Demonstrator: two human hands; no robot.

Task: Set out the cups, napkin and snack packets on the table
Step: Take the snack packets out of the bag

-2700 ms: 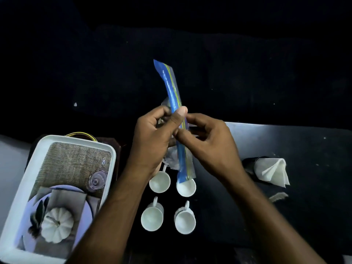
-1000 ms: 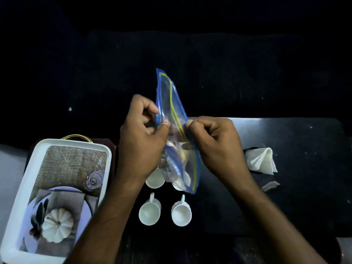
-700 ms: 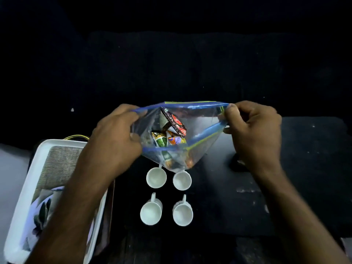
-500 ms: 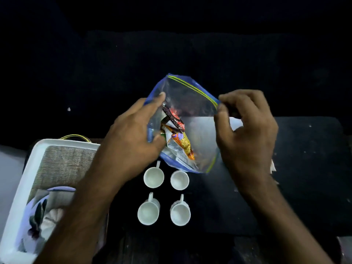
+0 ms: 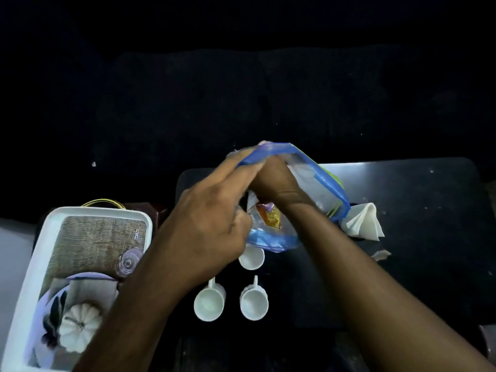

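A clear zip bag [image 5: 319,183] with a blue rim hangs open above the black table [image 5: 416,189]. My left hand [image 5: 204,224] grips its left side, fingers up at the rim. My right hand [image 5: 276,181] is pushed into the bag's mouth, its fingers hidden inside. Colourful snack packets [image 5: 269,217] show through the plastic. Below the bag stand white cups: one [image 5: 252,259] partly under the bag, two [image 5: 209,304] [image 5: 253,304] nearer me. A folded white napkin [image 5: 362,222] stands in a dark holder to the right.
A white tray [image 5: 32,269] at the left holds a burlap mat, a small glass [image 5: 128,260], a plate and a white pumpkin [image 5: 77,328]. A scrap of paper [image 5: 379,255] lies near the napkin. The background is dark.
The bag's seal was pulled apart and its mouth opened. My right hand let go of the rim and went into the bag, while my left hand keeps hold of it.
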